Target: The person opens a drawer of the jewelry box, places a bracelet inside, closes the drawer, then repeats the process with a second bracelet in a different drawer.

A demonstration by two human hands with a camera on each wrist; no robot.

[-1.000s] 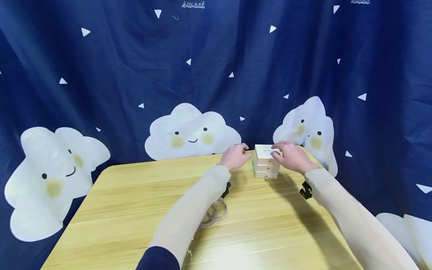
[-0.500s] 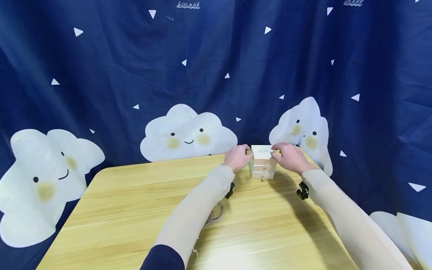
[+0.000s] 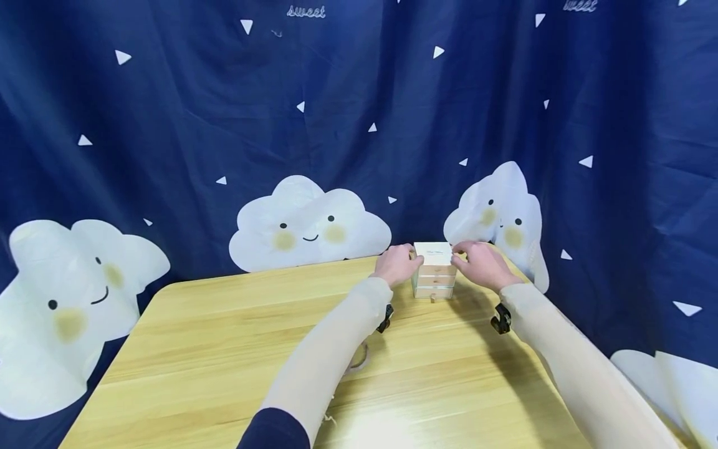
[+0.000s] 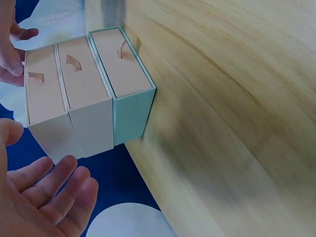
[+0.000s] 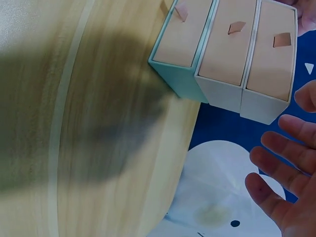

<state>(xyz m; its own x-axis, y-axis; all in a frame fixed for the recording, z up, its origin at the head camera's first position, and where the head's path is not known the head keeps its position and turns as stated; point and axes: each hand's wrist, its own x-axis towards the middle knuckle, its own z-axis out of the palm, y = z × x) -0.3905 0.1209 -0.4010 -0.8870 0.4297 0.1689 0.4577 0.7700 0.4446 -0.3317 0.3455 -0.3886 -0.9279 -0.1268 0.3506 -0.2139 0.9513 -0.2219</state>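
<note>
A stack of three small drawer boxes (image 3: 435,272) stands near the table's far edge. The upper two are white; the bottom drawer box (image 4: 133,116) is mint green. Their peach fronts carry small pull tabs. My left hand (image 3: 397,264) is at the stack's left side, near the top, and in the left wrist view its fingers are loosely extended. On the opposite side is my right hand (image 3: 482,265), with its fingers spread and relaxed in the right wrist view. Neither hand grips the stack; whether the fingertips touch it I cannot tell.
A pinkish ring (image 3: 361,357) lies on the wooden table (image 3: 224,349), partly hidden by my left forearm. A thin pale strand (image 3: 330,418) shows beside that forearm. Behind the table hangs a dark blue curtain (image 3: 336,81) with cloud prints.
My left hand has moved right, up to the stack's left side. The right hand has drawn back from over the top to the right side. The view has shifted slightly.
</note>
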